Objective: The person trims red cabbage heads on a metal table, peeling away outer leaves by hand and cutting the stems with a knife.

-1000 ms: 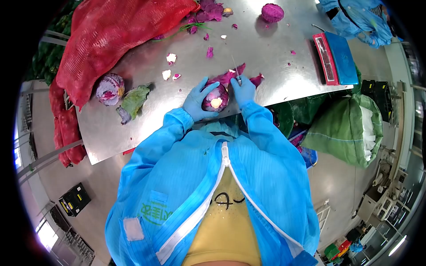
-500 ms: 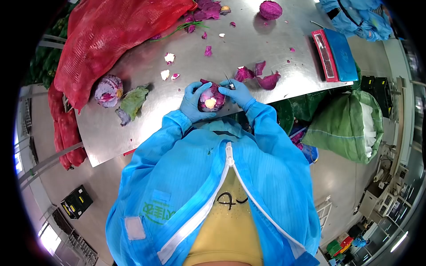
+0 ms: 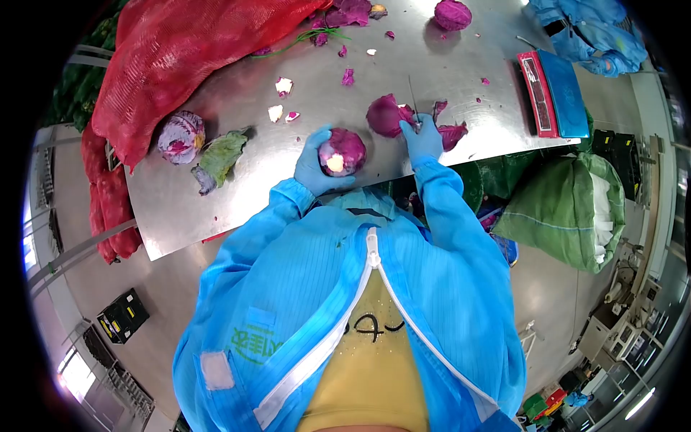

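Observation:
My left hand (image 3: 314, 164), in a blue glove, curls around a red cabbage (image 3: 347, 150) near the table's front edge. A pale cut stem end shows on the cabbage's near side. To the right, my gloved right hand (image 3: 423, 140) is closed on a knife (image 3: 412, 94) whose thin blade points away from me. Beside that hand, on its left, is a loose purple cabbage leaf (image 3: 384, 115); I cannot tell whether the fingers touch it. Another torn purple leaf (image 3: 452, 135) lies just to the hand's right.
Red mesh sacks (image 3: 194, 57) fill the table's left side, near an untrimmed cabbage (image 3: 181, 137) and a green leaf (image 3: 224, 155). A trimmed cabbage (image 3: 453, 14) sits at the back. At right are a blue-and-red box (image 3: 563, 93) and a green sack (image 3: 558, 216).
My right hand has moved from the cabbage to the right with the knife, and a purple leaf now lies beside it. My left hand still holds the cabbage.

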